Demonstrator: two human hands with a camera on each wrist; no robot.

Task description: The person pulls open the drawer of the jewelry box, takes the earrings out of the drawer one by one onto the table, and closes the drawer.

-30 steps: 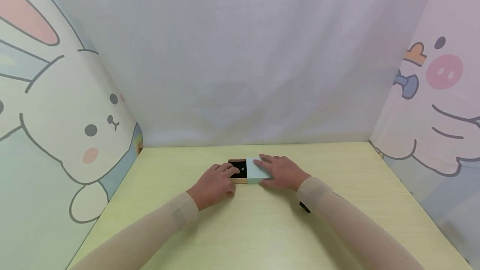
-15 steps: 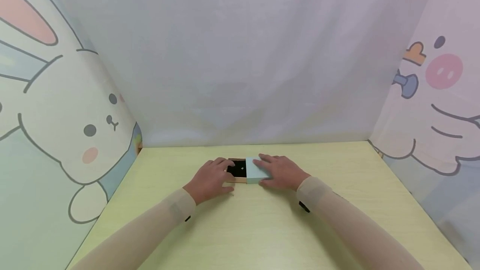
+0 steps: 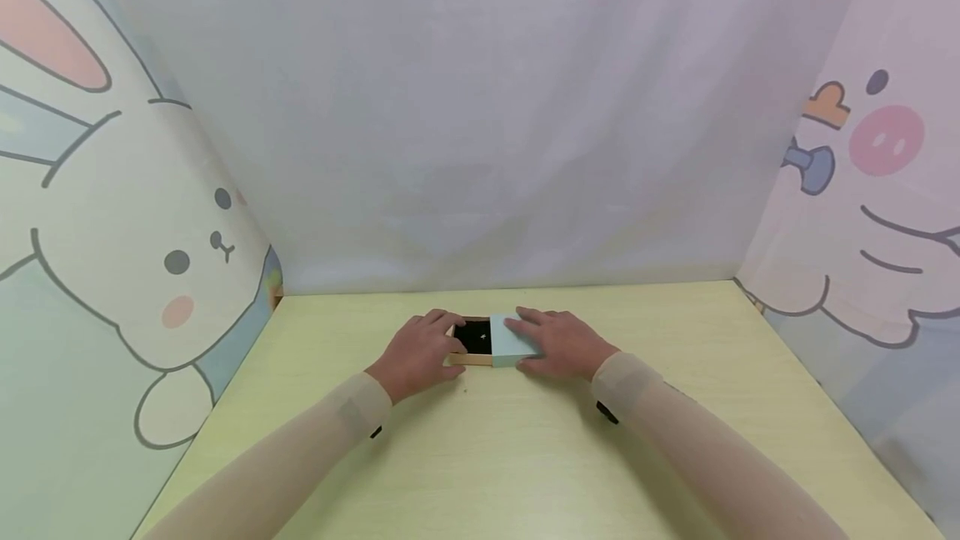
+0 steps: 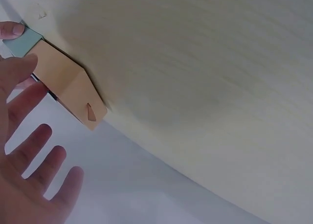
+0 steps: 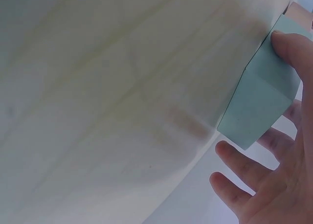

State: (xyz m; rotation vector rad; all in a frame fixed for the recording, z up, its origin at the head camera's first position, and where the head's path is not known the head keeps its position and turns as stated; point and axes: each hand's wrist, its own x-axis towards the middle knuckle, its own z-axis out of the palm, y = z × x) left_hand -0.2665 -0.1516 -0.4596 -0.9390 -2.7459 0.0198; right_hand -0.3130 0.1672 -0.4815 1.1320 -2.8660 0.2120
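A drawer-style box stands near the table's back edge. Its light blue sleeve (image 3: 504,343) covers the right part. From the left side the tan tray (image 4: 80,94) sticks out, lined in black, with a tiny white star-shaped piece (image 3: 483,337) on the lining. My right hand (image 3: 567,346) holds the sleeve, thumb on the near side (image 5: 274,57) and fingers over the top and far side. Around the tray's left part, my left hand (image 3: 414,354) is spread, thumb in front and fingers extended; whether they touch the tray I cannot tell.
The pale wooden table (image 3: 480,465) runs back to a hanging white cloth (image 3: 480,148). Cartoon-printed cloths close off the left (image 3: 112,273) and right (image 3: 877,215) sides. A small dark speck (image 3: 465,391) lies in front of the box.
My left fingers have come off the tray's black lining and drawn back left, spreading around its end. The right hand and the box have stayed nearly where they were.
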